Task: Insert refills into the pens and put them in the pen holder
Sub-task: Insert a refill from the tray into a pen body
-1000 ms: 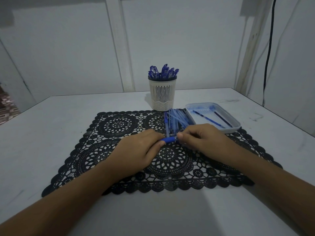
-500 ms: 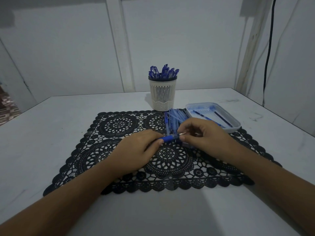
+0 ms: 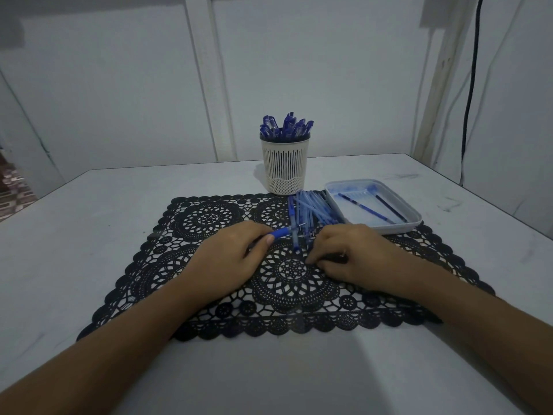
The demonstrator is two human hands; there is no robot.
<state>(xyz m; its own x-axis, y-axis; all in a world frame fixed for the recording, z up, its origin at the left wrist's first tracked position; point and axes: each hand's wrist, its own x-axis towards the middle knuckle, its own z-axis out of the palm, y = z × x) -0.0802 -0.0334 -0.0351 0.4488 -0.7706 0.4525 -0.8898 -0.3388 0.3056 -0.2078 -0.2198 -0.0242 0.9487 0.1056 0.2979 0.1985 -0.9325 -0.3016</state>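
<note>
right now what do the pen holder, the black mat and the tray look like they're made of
Pen holder: probably plastic, off-white and matte; its even vertical slots and fine mesh base look moulded.
Mat: black openwork of lace-like rosettes with a scalloped edge; it could be crocheted fabric or moulded vinyl, and the view does not settle which.
Tray: likely plastic, pale and smooth, with rounded corners and a soft sheen.

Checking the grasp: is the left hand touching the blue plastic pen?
Touching: the head view shows the left hand holding the blue plastic pen.

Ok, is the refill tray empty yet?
Not empty: the tray holds a blue refill and a darker refill, lying apart.
</note>
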